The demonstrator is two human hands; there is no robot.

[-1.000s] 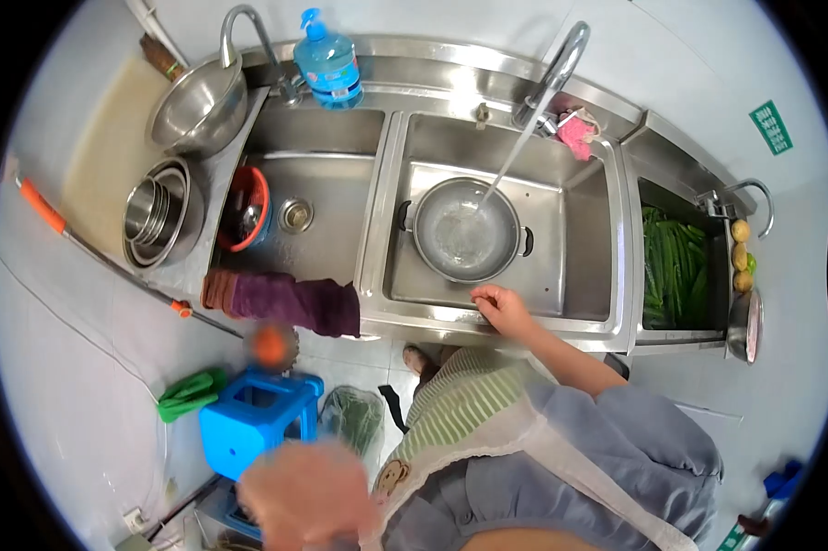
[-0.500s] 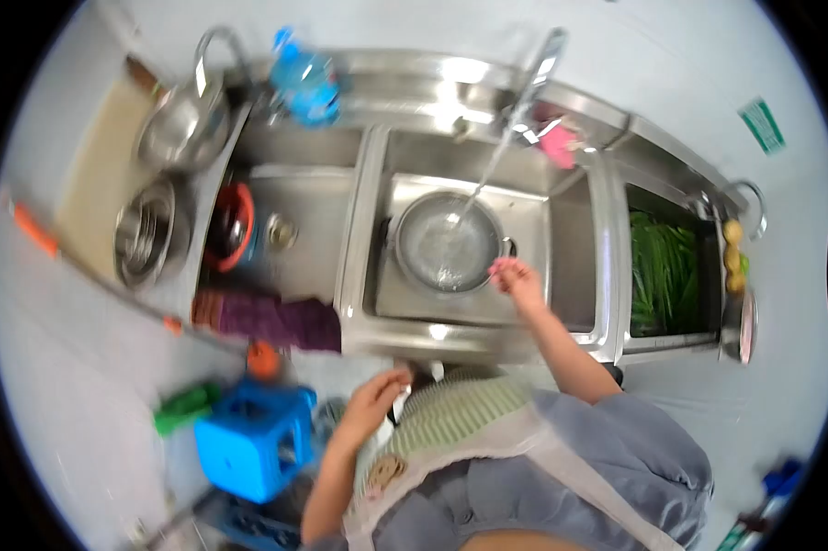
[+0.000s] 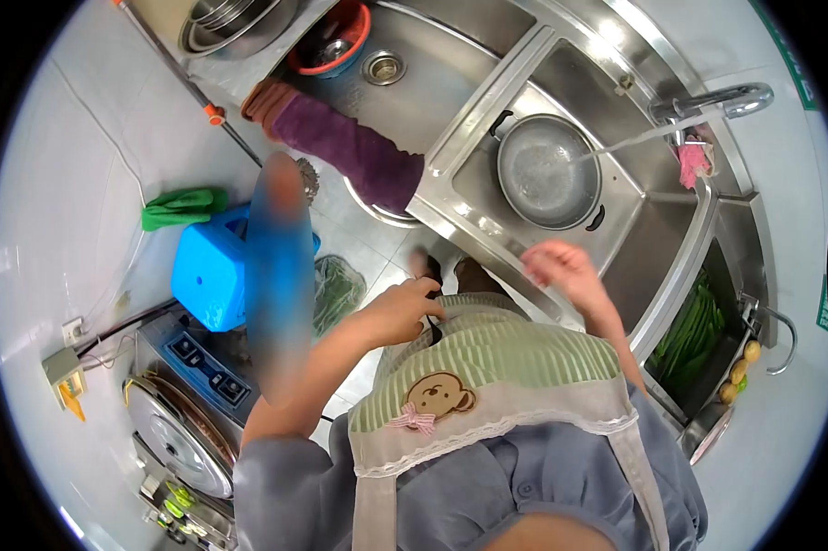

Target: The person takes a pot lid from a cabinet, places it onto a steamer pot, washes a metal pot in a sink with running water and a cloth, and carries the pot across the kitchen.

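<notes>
Water runs from the faucet (image 3: 749,99) into a round metal pot (image 3: 549,172) with black handles in the middle sink. My right hand (image 3: 565,274) is raised at the sink's front edge below the pot, blurred, its fingers apart with nothing seen in them. Against the green striped apron (image 3: 515,351), my left hand (image 3: 406,312) has its fingers bent at the upper left edge; what it grips, if anything, is hidden. A blurred blue and reddish shape (image 3: 281,275) covers part of the left forearm.
A purple cloth (image 3: 345,151) hangs over the left sink's edge. The left sink holds a red basket (image 3: 363,32). Below stand a blue stool (image 3: 210,271) and a plastic bag (image 3: 336,294). Green vegetables (image 3: 698,335) lie in the right sink.
The view has turned and shifted, so the sinks now appear tilted. My right hand has come away from the pot. My left hand is now at the apron.
</notes>
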